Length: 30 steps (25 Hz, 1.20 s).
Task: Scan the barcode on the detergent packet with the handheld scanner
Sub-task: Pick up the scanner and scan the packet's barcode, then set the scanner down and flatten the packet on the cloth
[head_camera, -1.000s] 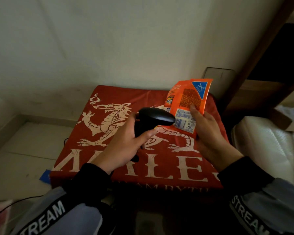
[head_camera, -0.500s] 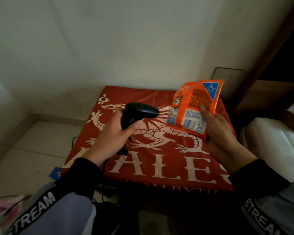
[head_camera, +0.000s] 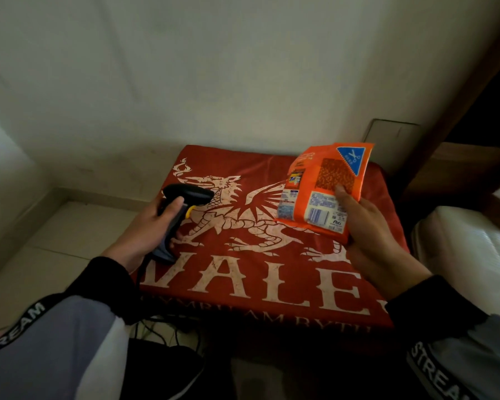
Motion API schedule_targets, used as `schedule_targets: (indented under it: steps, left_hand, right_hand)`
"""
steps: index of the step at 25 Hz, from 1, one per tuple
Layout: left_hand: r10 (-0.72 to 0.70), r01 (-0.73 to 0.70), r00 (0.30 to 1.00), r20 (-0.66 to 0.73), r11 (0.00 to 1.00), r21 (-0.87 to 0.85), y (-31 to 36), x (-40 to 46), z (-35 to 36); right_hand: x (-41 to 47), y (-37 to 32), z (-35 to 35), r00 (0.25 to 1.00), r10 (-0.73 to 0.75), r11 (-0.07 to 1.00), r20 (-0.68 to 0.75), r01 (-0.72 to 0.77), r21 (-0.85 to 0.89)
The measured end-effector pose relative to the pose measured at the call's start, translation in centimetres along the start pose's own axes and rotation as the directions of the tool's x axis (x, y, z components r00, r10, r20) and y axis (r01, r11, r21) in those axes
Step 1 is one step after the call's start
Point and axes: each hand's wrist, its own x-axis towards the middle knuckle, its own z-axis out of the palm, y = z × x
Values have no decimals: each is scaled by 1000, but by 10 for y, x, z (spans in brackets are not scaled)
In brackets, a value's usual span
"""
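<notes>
My right hand [head_camera: 367,232] holds an orange detergent packet [head_camera: 309,186] upright above the right side of a red cloth-covered table [head_camera: 243,284]. The packet's back faces me, with a white label and barcode near its lower edge and a blue scissors corner at top right. My left hand [head_camera: 150,229] grips a black handheld scanner [head_camera: 182,197] with a yellow trigger, low over the table's left edge. The scanner's head points right toward the packet, a wide gap apart.
The red cloth bears a white dragon and large white letters. A pale wall [head_camera: 214,67] stands behind the table. Tiled floor [head_camera: 55,241] lies to the left, cables [head_camera: 162,330] hang under the table's front, and a white cushion [head_camera: 474,255] sits at right.
My left hand has drawn the scanner leftward and down, away from the packet. The packet stays in my right hand, roughly where it was.
</notes>
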Motion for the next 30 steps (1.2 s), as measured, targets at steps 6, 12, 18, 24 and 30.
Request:
schedule_targets:
  steps: [6, 12, 18, 24, 30]
  left_hand:
    - [-39, 36, 999, 35, 994, 100, -2, 5, 0]
    - [147, -94, 982, -121, 927, 363, -9, 9, 6]
    - [393, -7, 871, -293, 607, 794, -2, -5, 15]
    - [691, -384, 706, -155, 558, 736, 37, -23, 62]
    - [580, -538, 809, 100, 660, 525, 43, -42, 109]
  right_hand:
    - [1, 1, -1, 1000, -3, 1000, 8, 3, 9]
    - [-1, 1, 1, 1000, 2, 1000, -3, -2, -14]
    - [-5, -3, 4, 1000, 19, 1000, 7, -19, -6]
    - [-6, -6, 5, 997, 34, 999, 67, -35, 16]
    - [-9, -6, 2, 993, 46, 997, 110, -52, 49]
